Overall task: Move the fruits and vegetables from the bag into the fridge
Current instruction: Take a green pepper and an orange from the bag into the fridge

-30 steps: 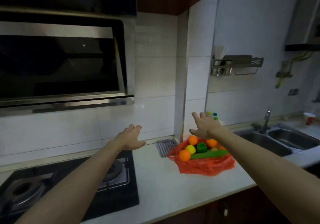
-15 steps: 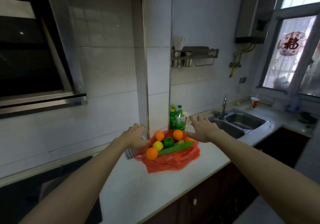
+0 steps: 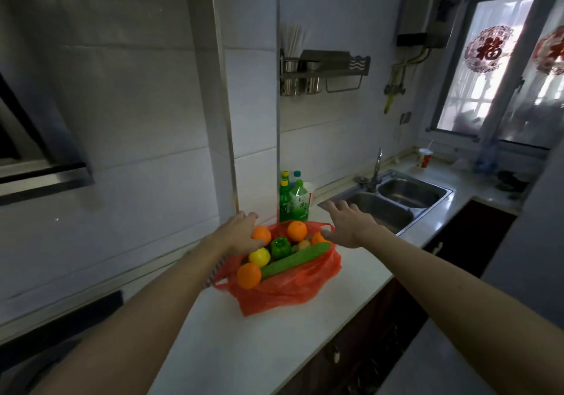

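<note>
One: What is in the bag [image 3: 283, 292]?
Two: Fruit and vegetables, heaped in its open mouth. The near orange [image 3: 249, 275] is at the front, the left orange [image 3: 262, 235] and the far orange [image 3: 296, 230] at the back. A fourth orange thing by the right rim is half hidden. A lemon [image 3: 259, 256] and a pepper [image 3: 280, 247] lie in the middle, and a cucumber [image 3: 294, 260] runs slantwise across them.
One: And the bag itself?
Two: Red plastic, slumped on the counter [image 3: 244, 352], with the bottles [image 3: 293, 202] just behind it.
One: The hands?
Two: The left hand [image 3: 239, 236] is at the bag's left rim with its fingers relaxed. It lies against the left orange, though I cannot tell whether it presses on it or only touches. The right hand [image 3: 351, 226] hovers over the right rim, fingers spread, holding nothing. Its thumb is near the bag's handle.
One: The surface?
Two: A pale counter. A striped cloth [image 3: 213, 272] peeks out under the left forearm, and a dark hob [image 3: 61, 318] sits at the near left.
One: The room?
Two: A double sink [image 3: 396, 202] with a tap [image 3: 377, 165] is to the right, and a cup [image 3: 424, 157] stands beyond it. A metal rack [image 3: 323, 71] hangs on the tiled wall. A window [image 3: 503, 68] is on the right, and a hood [image 3: 39, 172] is at the left edge.
</note>
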